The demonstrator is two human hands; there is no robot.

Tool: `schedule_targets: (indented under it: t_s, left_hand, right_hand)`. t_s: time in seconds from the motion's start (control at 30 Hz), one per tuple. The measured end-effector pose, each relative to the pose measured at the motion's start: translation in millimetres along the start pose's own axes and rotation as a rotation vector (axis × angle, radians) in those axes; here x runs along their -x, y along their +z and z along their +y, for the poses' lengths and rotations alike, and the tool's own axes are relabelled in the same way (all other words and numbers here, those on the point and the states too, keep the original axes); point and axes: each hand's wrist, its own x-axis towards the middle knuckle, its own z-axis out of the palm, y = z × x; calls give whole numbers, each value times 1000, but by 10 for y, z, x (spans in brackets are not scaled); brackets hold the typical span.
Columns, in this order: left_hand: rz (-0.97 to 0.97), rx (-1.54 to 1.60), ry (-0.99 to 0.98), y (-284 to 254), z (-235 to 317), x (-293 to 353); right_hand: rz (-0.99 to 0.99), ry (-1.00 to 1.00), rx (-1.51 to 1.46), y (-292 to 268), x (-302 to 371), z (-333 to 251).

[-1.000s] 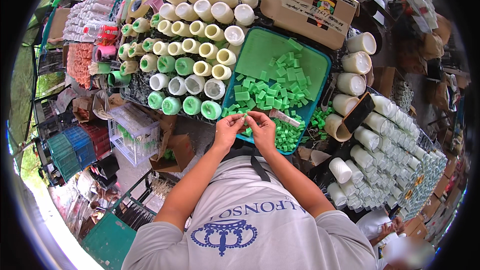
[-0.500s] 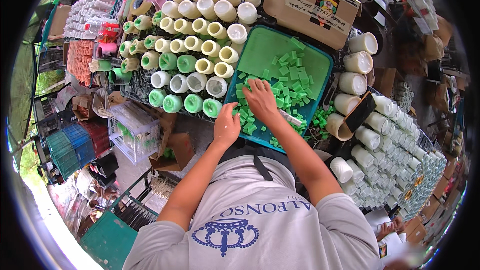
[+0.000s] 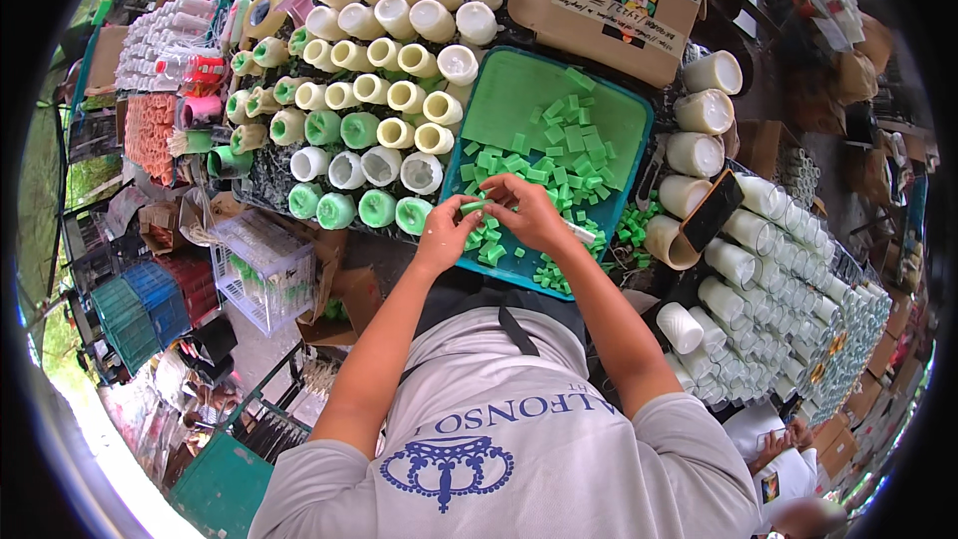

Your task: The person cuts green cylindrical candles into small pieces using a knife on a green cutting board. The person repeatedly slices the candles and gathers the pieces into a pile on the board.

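Over the near-left part of a teal tray [image 3: 649, 130], both hands come together on a small green wax-like piece [image 3: 476, 207]. My left hand [image 3: 442, 236] pinches its left end between thumb and fingers. From the other side, my right hand [image 3: 526, 214] closes its fingertips on the same piece, partly covering it. Below and beyond the hands, many loose green blocks [image 3: 574, 140] lie scattered in the tray. A pale strip-like object [image 3: 581, 232] sits beside my right wrist.
Rows of cream and green-lined cups [image 3: 377, 208] stand left of the tray. A cardboard box [image 3: 599, 10] is behind it. White cylinders [image 3: 696, 155] and a dark phone-like slab [image 3: 711, 215] flank its right, with many glasses [image 3: 788, 289] farther out. A plastic basket [image 3: 261, 269] stands at left.
My right hand has left the block pile and moved nearer, meeting my left hand. A green piece now shows between their fingertips. The whole view has shifted slightly.
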Motion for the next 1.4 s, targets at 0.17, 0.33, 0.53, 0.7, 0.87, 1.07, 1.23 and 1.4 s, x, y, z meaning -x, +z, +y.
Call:
schedule_targets:
  t_s: [0.17,0.33,0.53,0.7,0.87,1.07,1.23,1.4]
  left_hand:
    - [-87,508,-160,-24,2,114]
    - [-9,264,-146,10,-203,156]
    - [10,241,-71,60,-354,209]
    - [5,395,-60,43,-326,257]
    - [120,-18,-82,15,-161,293]
    - [232,-716,199,171,107,284]
    - [258,-719,431,299,271,-52]
    - [174,-769,522,425,448,-453]
  right_hand:
    - [-2,96,-531,37,103,313]
    - [48,58,-132,261,232,408]
    - [99,7,-140,453,279,429]
    - [1,129,-354,418,164,694]
    - [88,26,-172,474,84,723]
    - [491,-250,538,-53,133,430]
    - [781,-282,923,-1173,-402,604]
    - [661,-298,1150,-1372,-1019,605]
